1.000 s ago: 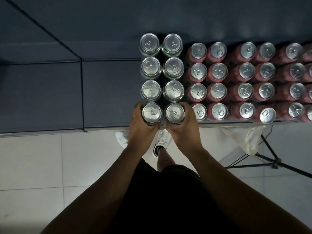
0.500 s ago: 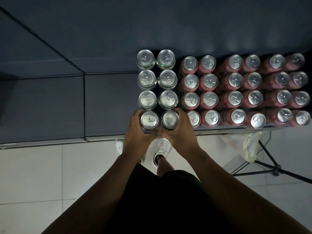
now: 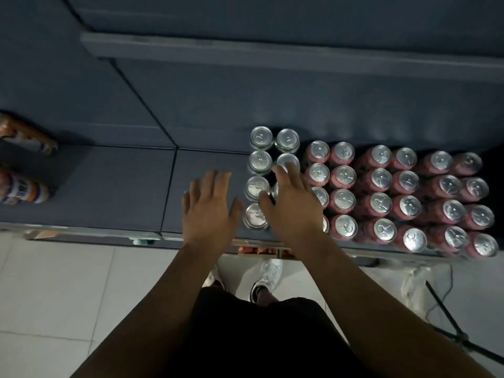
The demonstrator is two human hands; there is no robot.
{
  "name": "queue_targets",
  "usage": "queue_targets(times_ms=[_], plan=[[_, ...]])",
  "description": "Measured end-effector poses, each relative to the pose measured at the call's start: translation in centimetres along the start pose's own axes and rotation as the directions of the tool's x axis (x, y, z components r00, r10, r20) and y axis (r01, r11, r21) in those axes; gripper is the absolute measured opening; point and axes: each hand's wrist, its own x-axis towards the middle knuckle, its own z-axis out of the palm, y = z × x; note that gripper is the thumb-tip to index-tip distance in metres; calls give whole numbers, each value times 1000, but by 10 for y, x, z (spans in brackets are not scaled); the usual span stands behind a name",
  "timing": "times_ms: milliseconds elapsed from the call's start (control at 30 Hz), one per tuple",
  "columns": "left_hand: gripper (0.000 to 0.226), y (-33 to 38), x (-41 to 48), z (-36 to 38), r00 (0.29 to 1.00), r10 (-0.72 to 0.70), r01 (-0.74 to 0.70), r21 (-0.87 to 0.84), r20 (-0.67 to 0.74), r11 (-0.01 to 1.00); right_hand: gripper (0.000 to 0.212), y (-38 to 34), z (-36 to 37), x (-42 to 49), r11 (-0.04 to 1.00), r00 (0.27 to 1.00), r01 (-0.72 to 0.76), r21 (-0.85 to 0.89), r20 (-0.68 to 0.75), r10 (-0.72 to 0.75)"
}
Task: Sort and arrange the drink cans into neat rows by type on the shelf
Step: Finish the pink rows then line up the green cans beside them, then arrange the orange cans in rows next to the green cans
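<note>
both left hand (image 3: 208, 211) and right hand (image 3: 290, 211) splayed

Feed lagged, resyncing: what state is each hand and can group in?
green cans: upright, two columns.
pink cans: upright, in rows.
orange cans: cut off at left edge, orientation unclear.
left hand: open, empty, left of green cans.
right hand: open, empty, over the green cans.

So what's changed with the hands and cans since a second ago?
Both hands let go of the front silver cans. The left hand has swung left, open over bare shelf; the right hand has lifted, open, above the right silver column. The pink cans and silver rows stayed put.
</note>
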Motion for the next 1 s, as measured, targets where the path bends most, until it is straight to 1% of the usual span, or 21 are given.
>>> queue_targets(times_ms=[133,233,400,567,700,833,1000], plan=[[56,-11,-3,-28,996,-58,65,117,-63,991,61,-36,-9,1,994,998,61,-93,-9,-62],[57,-29,-13,-47,989,-105,120,154,-104,981,63,-64,-9,-3,979,995,100,-179,44,-93],[54,-72,-40,-77,966,-182,212,153,-184,965,64,-122,0,-22,952,977,203,-228,119,-179],[54,-142,-86,-110,932,-267,303,123,-245,945,64,-204,33,-53,925,954,291,-246,151,-260],[53,-213,-134,-136,889,-365,409,123,-278,904,64,-277,70,-87,898,929,362,-248,180,-325],[55,-280,-176,-160,827,-457,516,116,-327,849,64,-350,109,-113,863,886,451,-229,231,-401],[55,-344,-205,-183,755,-527,599,84,-390,797,63,-421,150,-130,816,831,540,-206,283,-478]])
